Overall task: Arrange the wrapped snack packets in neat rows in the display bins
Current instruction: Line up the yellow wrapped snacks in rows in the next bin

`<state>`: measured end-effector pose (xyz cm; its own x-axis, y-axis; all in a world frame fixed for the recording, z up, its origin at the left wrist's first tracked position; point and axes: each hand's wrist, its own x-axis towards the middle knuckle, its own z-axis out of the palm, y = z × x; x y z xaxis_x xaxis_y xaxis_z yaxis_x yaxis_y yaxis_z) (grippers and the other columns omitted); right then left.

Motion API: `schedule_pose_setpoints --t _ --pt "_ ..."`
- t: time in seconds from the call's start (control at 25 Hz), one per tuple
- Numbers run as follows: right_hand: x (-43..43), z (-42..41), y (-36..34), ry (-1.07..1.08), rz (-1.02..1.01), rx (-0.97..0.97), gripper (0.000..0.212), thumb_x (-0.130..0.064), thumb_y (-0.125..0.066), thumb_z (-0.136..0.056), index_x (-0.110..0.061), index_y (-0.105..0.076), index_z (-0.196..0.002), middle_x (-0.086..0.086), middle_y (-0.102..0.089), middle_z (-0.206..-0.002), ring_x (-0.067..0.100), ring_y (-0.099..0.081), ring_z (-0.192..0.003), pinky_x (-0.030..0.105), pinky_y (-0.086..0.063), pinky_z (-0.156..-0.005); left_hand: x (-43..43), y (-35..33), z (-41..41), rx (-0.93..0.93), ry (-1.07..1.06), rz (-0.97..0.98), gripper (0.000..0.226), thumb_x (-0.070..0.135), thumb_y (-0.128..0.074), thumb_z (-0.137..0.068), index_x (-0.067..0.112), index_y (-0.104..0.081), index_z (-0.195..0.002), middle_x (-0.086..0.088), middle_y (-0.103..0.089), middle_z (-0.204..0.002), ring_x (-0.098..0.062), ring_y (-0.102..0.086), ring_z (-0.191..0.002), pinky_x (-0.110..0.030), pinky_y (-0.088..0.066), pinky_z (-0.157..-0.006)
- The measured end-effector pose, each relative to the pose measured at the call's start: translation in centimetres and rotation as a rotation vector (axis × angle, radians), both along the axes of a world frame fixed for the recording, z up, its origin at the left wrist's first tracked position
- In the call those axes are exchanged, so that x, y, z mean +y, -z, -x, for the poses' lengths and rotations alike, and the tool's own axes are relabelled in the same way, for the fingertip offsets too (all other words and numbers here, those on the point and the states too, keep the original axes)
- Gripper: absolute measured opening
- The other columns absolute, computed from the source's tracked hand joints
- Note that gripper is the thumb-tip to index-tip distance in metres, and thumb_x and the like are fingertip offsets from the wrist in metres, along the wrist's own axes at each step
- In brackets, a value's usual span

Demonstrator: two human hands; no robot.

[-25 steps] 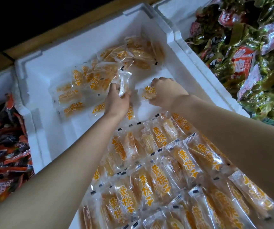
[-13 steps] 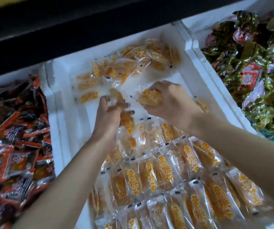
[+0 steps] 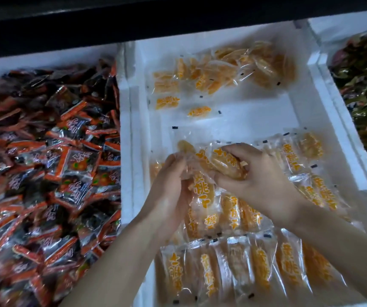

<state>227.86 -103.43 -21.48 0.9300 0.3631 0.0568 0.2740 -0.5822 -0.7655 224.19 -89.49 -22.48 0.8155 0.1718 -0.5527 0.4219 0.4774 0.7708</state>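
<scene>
Looking steeply down and forward from head height, hovering close over the white foam bin (image 3: 131, 129) of yellow snack packets (image 3: 229, 213), framing left hand (image 3: 169, 180) and right hand (image 3: 260, 180) at centre, clipping red-wrapped packets (image 3: 45, 162) left, green-wrapped packets (image 3: 366, 85) right.

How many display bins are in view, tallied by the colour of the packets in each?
Bin of red-and-black packets: 1
Bin of yellow packets: 1
Bin of green packets: 1
Total: 3 bins
</scene>
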Motion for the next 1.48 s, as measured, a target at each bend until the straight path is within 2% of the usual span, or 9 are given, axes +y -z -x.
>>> schedule_pose_setpoints --t 0.08,0.28,0.52,0.68,0.84,1.0,1.2,1.36,1.48 --pt "0.4 -0.1 -0.3 -0.034 -0.008 -0.035 0.033 -0.022 -0.078 -0.071 -0.016 -0.07 -0.103 -0.011 -0.06 -0.083 -0.008 -0.052 -0.075 0.001 -0.036 -0.066 0.9 -0.6 0.5 -0.021 0.034 0.008 0.039 0.045 -0.049 -0.087 0.013 -0.06 -0.105 -0.002 -0.066 -0.083 -0.015 -0.054 -0.065 -0.029 -0.04 -0.062" --pt "1.1 0.3 -0.6 -0.211 0.005 -0.045 0.038 -0.036 -0.076 -0.072 -0.024 -0.069 -0.108 -0.022 -0.056 -0.089 -0.012 -0.053 -0.081 0.003 -0.036 -0.071 2.3 -1.0 2.4 -0.083 0.111 -0.042 0.054 0.033 -0.065 -0.076 0.005 -0.054 -0.12 -0.006 -0.069 -0.096 -0.013 -0.065 -0.078 -0.027 -0.048 -0.067" --pt "2.2 1.9 -1.4 -0.234 0.222 0.019 0.066 -0.069 -0.041 -0.075 -0.032 -0.048 -0.129 -0.016 -0.059 -0.105 -0.002 -0.062 -0.078 0.011 -0.043 -0.067 3.2 -0.6 4.0 -0.088 -0.115 -0.168 0.016 0.009 -0.059 -0.092 0.015 -0.056 -0.106 0.0 -0.071 -0.083 -0.01 -0.068 -0.068 -0.02 -0.051 -0.054" --pt "1.8 1.3 -0.9 -0.151 0.238 0.256 0.029 -0.045 -0.042 -0.093 -0.032 -0.042 -0.118 -0.005 -0.061 -0.087 0.014 -0.062 -0.07 0.015 -0.04 -0.055 5.9 -1.0 4.5 -0.166 -0.215 -0.345 0.028 0.013 -0.06 -0.091 0.015 -0.053 -0.119 -0.002 -0.068 -0.102 -0.021 -0.067 -0.098 -0.041 -0.054 -0.085" --pt "2.0 0.4 -0.6 -0.222 0.316 0.254 0.032 -0.034 -0.077 -0.073 -0.035 -0.063 -0.102 -0.019 -0.062 -0.103 0.004 -0.061 -0.091 0.017 -0.04 -0.076 8.4 -1.5 5.0 -0.185 -0.258 -0.357 0.009 0.016 -0.058 -0.093 0.022 -0.054 -0.099 0.007 -0.062 -0.081 -0.014 -0.064 -0.081 -0.036 -0.05 -0.075" --pt "4.0 0.9 0.6 -0.207 0.016 0.526 0.023 -0.015 -0.067 -0.083 -0.019 -0.058 -0.104 -0.004 -0.063 -0.095 0.008 -0.068 -0.072 0.017 -0.054 -0.063 8.8 -1.3 5.6 -0.191 -0.253 -0.318 0.011 0.014 -0.058 -0.093 0.024 -0.054 -0.097 0.004 -0.063 -0.089 -0.03 -0.066 -0.098 -0.044 -0.054 -0.081" --pt "4.7 0.4 1.0 -0.205 0.117 0.345 0.013 -0.011 -0.059 -0.09 -0.023 -0.053 -0.09 0.0 -0.066 -0.087 0.013 -0.066 -0.071 0.029 -0.052 -0.073 8.8 -0.8 6.1 -0.201 -0.259 -0.282 0.012 0.012 -0.056 -0.094 0.017 -0.052 -0.104 0.003 -0.063 -0.088 -0.026 -0.068 -0.091 -0.012 -0.042 -0.047" --pt "5.5 1.1 1.7 -0.318 0.229 0.327 0.008 -0.014 -0.06 -0.09 -0.016 -0.067 -0.094 -0.007 -0.063 -0.075 -0.001 -0.056 -0.065 0.005 -0.041 -0.059 8.7 -0.4 6.5 -0.183 -0.283 -0.261 0.015 0.012 -0.058 -0.093 0.016 -0.054 -0.107 0.0 -0.066 -0.092 -0.026 -0.066 -0.092 -0.023 -0.051 -0.061" --pt "7.1 2.2 3.0 -0.265 0.232 0.31 0.023 -0.014 -0.058 -0.091 -0.03 -0.052 -0.075 -0.016 -0.053 -0.07 -0.004 -0.052 -0.061 0.014 -0.043 -0.059 8.2 -0.5 6.7 -0.172 -0.283 -0.232 0.023 0.012 -0.058 -0.092 0.013 -0.054 -0.115 0.0 -0.067 -0.094 -0.021 -0.068 -0.092 -0.034 -0.056 -0.076"
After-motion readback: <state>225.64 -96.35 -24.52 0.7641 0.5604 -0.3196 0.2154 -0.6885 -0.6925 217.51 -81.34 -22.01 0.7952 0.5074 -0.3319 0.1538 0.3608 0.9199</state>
